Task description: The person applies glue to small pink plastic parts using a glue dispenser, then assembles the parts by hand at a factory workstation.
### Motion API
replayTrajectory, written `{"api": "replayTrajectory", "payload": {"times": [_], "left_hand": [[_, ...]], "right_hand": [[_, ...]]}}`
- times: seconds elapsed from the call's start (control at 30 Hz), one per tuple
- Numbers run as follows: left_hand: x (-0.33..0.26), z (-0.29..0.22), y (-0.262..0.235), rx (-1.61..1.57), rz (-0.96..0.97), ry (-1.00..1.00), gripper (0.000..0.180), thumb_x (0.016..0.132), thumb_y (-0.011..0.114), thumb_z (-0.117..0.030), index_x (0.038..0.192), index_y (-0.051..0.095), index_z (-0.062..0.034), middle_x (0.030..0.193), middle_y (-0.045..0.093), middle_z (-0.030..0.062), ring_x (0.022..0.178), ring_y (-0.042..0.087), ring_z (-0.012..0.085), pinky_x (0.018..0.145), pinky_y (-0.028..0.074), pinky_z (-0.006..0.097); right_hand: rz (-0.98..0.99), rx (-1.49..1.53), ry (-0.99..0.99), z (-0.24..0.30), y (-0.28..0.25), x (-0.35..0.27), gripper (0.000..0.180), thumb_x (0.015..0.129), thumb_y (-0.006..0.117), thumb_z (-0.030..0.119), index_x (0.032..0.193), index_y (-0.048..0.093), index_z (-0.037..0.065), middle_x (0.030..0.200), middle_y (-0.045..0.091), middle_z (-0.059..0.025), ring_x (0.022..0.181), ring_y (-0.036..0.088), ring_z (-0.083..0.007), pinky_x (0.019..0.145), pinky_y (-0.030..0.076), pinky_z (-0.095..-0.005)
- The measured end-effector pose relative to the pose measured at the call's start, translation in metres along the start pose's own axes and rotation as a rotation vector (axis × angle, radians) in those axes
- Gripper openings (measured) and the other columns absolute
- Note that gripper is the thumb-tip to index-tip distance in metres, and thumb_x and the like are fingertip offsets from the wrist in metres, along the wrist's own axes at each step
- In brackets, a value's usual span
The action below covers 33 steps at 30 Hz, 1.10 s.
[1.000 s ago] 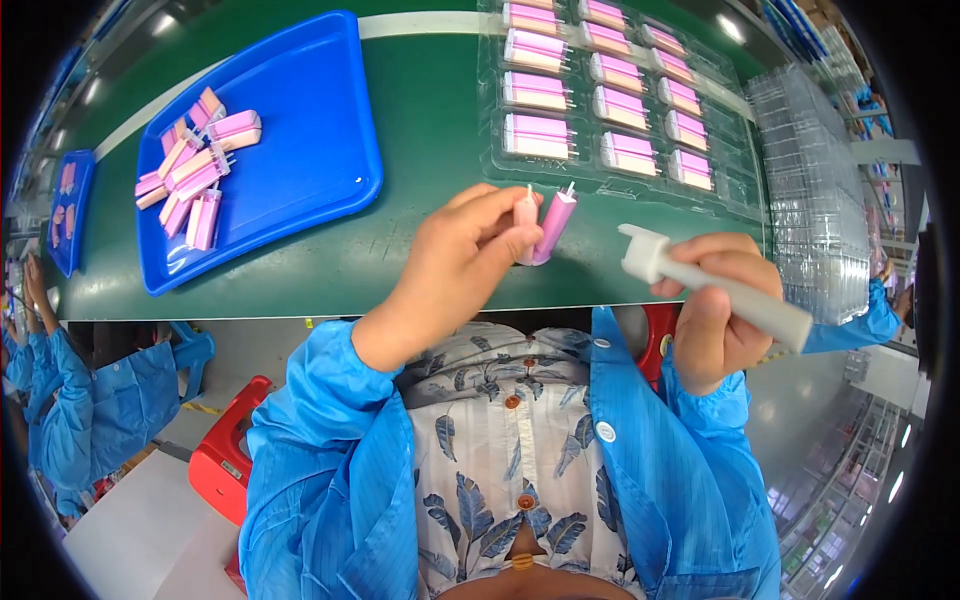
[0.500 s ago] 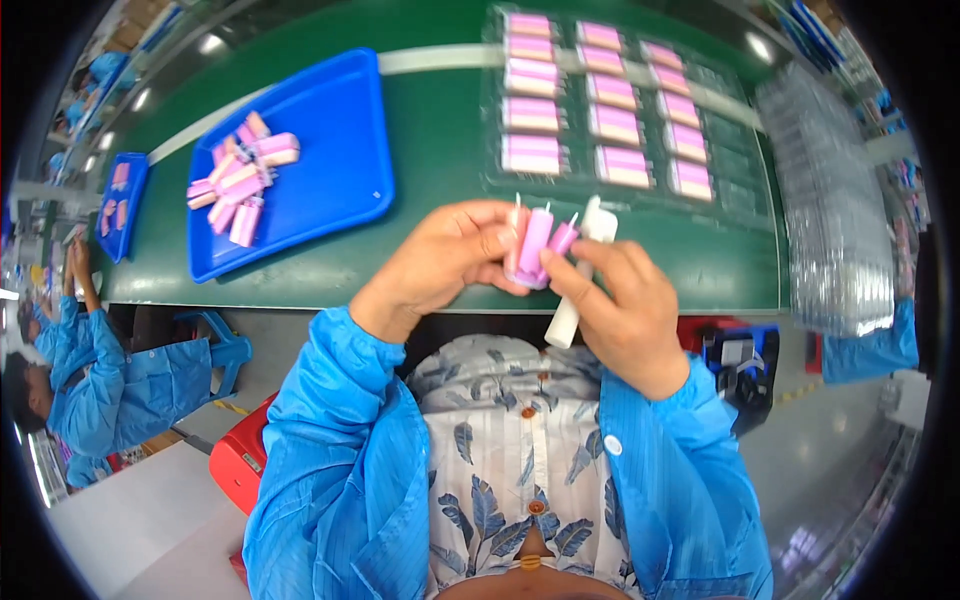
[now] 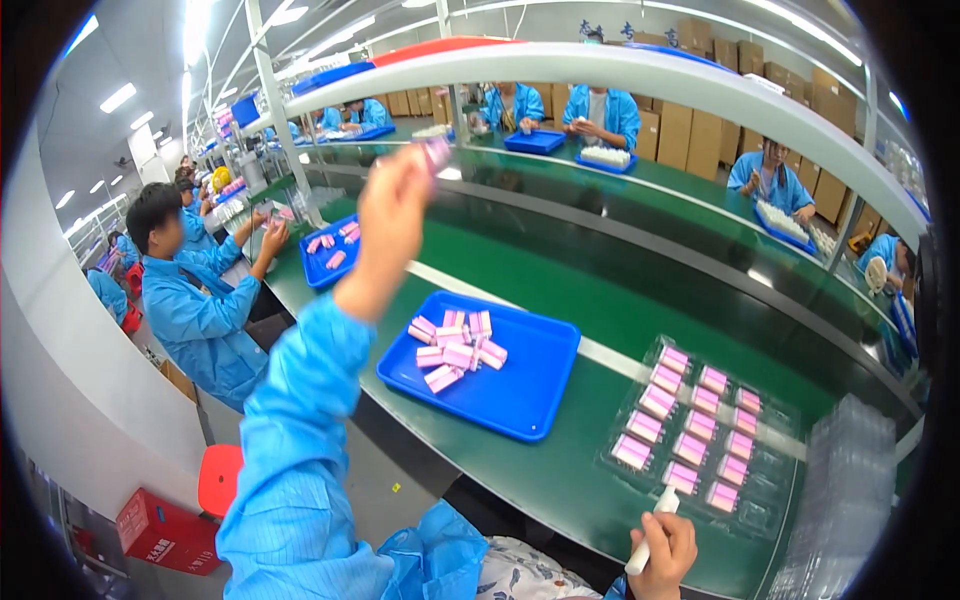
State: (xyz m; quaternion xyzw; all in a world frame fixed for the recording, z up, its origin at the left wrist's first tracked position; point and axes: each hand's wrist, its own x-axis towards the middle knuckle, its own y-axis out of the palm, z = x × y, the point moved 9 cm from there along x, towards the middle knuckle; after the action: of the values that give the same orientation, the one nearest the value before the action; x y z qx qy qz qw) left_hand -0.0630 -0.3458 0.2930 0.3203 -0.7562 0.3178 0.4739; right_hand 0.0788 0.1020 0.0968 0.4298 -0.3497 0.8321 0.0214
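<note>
My left hand [image 3: 392,212] is raised above the far side of the bench, its fingers closed on a pink part [image 3: 436,155] that motion blurs. Low at the right, near the bench's front edge, my right hand [image 3: 668,552] grips a white stick-shaped tool [image 3: 655,540], tip pointing up. Just beyond that hand lies a clear plastic tray [image 3: 745,515] with rows of pink-and-cream parts [image 3: 694,449], small pins on their ends. Between my hands, a blue tray [image 3: 525,390] has a loose heap of similar parts [image 3: 457,356].
A stack of clear trays [image 3: 845,490] stands at the right. A smaller blue tray [image 3: 318,272] with pink parts lies at far left, beside a co-worker in a blue jacket [image 3: 205,310]. A white overhead rail [image 3: 600,68] crosses above the bench; other people work beyond.
My view has swung up and left. My hands have parted: the left has lifted high with the pink part, while the right keeps the white tool near the bench's front edge.
</note>
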Motion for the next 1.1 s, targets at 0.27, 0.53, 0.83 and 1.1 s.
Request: {"api": "replayTrajectory", "payload": {"times": [0.27,0.53,0.83,1.1], "left_hand": [[0.279,0.056,0.008,0.612,-0.233,0.259,0.027,0.092,0.054,-0.012,0.116,0.065,-0.0087,0.108,0.065,0.0178,0.103,0.061,0.0369,0.088,0.049,0.044],[0.183,0.109,0.007,0.468,-0.149,0.086,0.029,0.091,0.061,-0.016,0.119,0.070,-0.0157,0.093,0.073,0.0086,0.080,0.068,0.0175,0.073,0.053,0.029],[-0.192,0.009,0.077,0.270,0.932,0.218,0.026,0.077,0.062,0.002,0.102,0.067,-0.0004,0.103,0.067,0.0146,0.097,0.064,0.0331,0.086,0.053,0.039],[-0.257,0.058,0.145,0.543,1.056,0.402,0.011,0.085,0.057,-0.010,0.088,0.066,-0.0041,0.086,0.068,0.0142,0.080,0.069,0.0289,0.069,0.055,0.041]], "right_hand": [[0.022,0.043,0.055,-0.005,0.011,0.030,0.038,0.073,0.075,-0.014,0.107,0.071,0.003,0.099,0.065,-0.0153,0.087,0.065,-0.0277,0.074,0.056,-0.0320],[0.063,0.043,-0.033,-0.017,0.040,0.034,0.026,0.084,0.072,0.009,0.108,0.065,0.001,0.097,0.061,-0.0184,0.081,0.060,-0.0340,0.068,0.050,-0.0415],[0.074,0.118,0.036,-0.027,0.034,0.009,0.025,0.096,0.058,0.009,0.117,0.057,-0.003,0.109,0.058,-0.0219,0.080,0.060,-0.0257,0.068,0.052,-0.0343],[0.054,0.089,0.024,0.001,0.015,-0.022,0.032,0.090,0.072,0.021,0.111,0.059,0.001,0.099,0.064,-0.0192,0.076,0.064,-0.0310,0.063,0.053,-0.0388]]}}
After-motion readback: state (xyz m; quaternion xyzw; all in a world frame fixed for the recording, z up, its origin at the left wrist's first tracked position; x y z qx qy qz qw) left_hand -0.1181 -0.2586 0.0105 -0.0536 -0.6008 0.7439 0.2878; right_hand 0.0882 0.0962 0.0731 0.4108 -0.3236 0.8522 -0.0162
